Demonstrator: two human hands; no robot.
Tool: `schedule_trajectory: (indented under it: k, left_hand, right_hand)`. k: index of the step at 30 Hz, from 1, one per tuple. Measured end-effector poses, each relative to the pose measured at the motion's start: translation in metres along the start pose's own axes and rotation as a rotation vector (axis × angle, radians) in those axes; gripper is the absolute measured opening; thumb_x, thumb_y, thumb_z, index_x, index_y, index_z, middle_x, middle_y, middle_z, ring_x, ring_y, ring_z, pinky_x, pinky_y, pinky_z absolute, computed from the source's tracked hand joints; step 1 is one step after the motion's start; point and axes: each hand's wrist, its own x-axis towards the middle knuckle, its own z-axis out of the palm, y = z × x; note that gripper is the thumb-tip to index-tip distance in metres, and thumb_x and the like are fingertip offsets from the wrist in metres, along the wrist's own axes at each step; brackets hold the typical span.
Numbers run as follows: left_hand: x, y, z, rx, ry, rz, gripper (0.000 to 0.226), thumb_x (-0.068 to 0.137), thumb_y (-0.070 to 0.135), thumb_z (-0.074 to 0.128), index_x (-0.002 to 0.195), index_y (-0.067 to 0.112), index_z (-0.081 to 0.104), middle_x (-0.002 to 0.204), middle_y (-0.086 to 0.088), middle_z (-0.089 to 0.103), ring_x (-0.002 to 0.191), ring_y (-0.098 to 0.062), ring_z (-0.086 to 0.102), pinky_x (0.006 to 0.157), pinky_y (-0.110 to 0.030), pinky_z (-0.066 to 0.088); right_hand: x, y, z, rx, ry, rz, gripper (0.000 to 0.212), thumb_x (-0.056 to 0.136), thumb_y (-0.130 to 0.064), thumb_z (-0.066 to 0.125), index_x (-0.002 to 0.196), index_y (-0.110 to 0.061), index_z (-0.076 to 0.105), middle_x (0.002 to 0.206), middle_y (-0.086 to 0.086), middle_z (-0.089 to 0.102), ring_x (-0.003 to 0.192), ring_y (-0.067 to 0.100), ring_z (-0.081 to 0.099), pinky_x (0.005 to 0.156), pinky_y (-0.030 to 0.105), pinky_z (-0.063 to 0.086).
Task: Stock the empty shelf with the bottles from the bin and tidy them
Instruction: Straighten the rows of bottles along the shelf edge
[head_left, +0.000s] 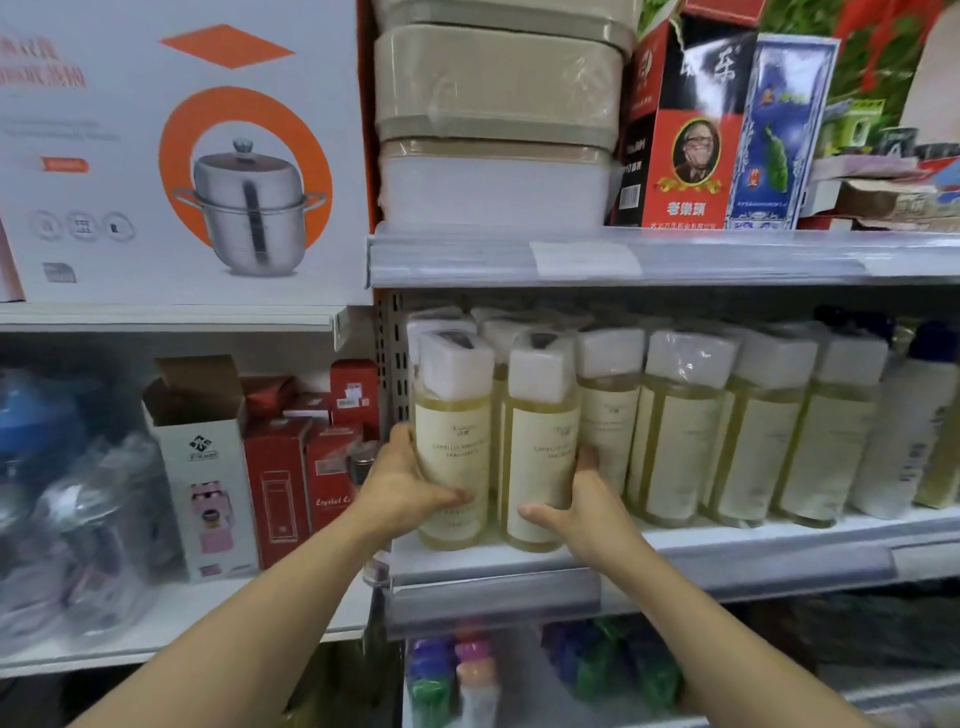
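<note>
2 pale yellow bottles with white wrapped caps are being held upright at the front left corner of the white shelf (727, 540). The left bottle (453, 441) is being gripped by the left hand (402, 486), with the thumb lying across the label and the fingers wrapped around its left side. The right bottle (540, 447) is being gripped by the right hand (584, 506), with the thumb across the lower label and the fingers curled around its right side. The 2 bottles are being kept just beside each other, with their bases on the shelf. A row of matching bottles (727, 426) is being displayed along the shelf to the right, and more are being stored behind. A steamer pot box (182, 150) is being displayed on the upper left shelf.
</note>
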Motion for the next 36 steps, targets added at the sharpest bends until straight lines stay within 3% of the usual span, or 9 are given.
schedule_trajectory:
  k: [4,7,12,18,29,33,36]
  left_hand:
    - [-0.002,-0.004,0.003,-0.027,-0.026,0.019,0.086,0.063,0.010,0.086,0.129,0.018,0.032,0.113,0.004,0.057,0.109,-0.017,0.056,0.096,-0.037,0.049]
    - [-0.001,-0.007,0.002,-0.042,-0.016,0.034,0.084,0.060,0.010,0.088,0.123,0.020,0.033,0.111,0.006,0.057,0.105,-0.014,0.056,0.093,-0.034,0.049]
    - [0.007,-0.008,0.001,-0.061,-0.065,0.010,0.087,0.059,0.009,0.088,0.122,0.017,0.030,0.106,0.007,0.057,0.107,-0.018,0.058,0.096,-0.043,0.050]
    - [0.008,-0.007,0.003,-0.067,-0.052,0.020,0.085,0.061,0.006,0.087,0.124,0.015,0.030,0.103,0.009,0.056,0.108,-0.019,0.057,0.098,-0.042,0.048]
    - [0.006,-0.006,0.002,-0.059,-0.058,0.000,0.087,0.062,0.007,0.086,0.127,0.015,0.029,0.108,0.006,0.055,0.112,-0.021,0.056,0.097,-0.041,0.049]
    - [0.000,-0.006,0.003,-0.035,-0.046,-0.008,0.086,0.065,0.012,0.085,0.131,0.015,0.029,0.113,0.004,0.055,0.112,-0.021,0.056,0.096,-0.037,0.049]
    - [-0.008,-0.005,0.005,0.006,-0.008,-0.024,0.085,0.069,0.016,0.083,0.136,0.014,0.031,0.122,-0.002,0.056,0.114,-0.022,0.055,0.094,-0.036,0.047]
  right_hand:
    - [0.010,0.002,0.007,-0.019,0.018,-0.006,0.071,0.077,-0.027,0.078,0.131,-0.017,0.033,0.136,0.003,0.052,0.124,0.021,0.051,0.099,0.034,0.044]
    - [0.014,0.003,0.010,-0.043,0.019,0.009,0.080,0.076,-0.032,0.078,0.137,-0.016,0.029,0.137,0.003,0.051,0.123,0.023,0.051,0.097,0.034,0.044]
    - [0.018,0.004,0.009,-0.046,0.003,0.022,0.078,0.076,-0.033,0.078,0.134,-0.018,0.028,0.137,0.002,0.050,0.123,0.023,0.050,0.099,0.037,0.044]
    - [0.015,0.004,0.008,-0.030,0.014,0.011,0.074,0.078,-0.029,0.077,0.132,-0.020,0.028,0.138,0.002,0.049,0.125,0.022,0.049,0.098,0.033,0.042]
    - [0.012,0.002,0.009,-0.037,-0.025,0.042,0.068,0.079,-0.018,0.076,0.132,-0.017,0.034,0.138,0.003,0.050,0.127,0.023,0.048,0.104,0.039,0.041]
    - [0.007,0.004,0.010,-0.059,-0.001,0.054,0.063,0.080,-0.023,0.075,0.130,-0.016,0.038,0.136,0.003,0.053,0.125,0.020,0.051,0.100,0.035,0.045]
    - [-0.001,0.006,0.004,-0.044,0.071,0.087,0.074,0.080,-0.029,0.075,0.140,-0.015,0.034,0.141,0.004,0.048,0.129,0.021,0.048,0.103,0.038,0.043]
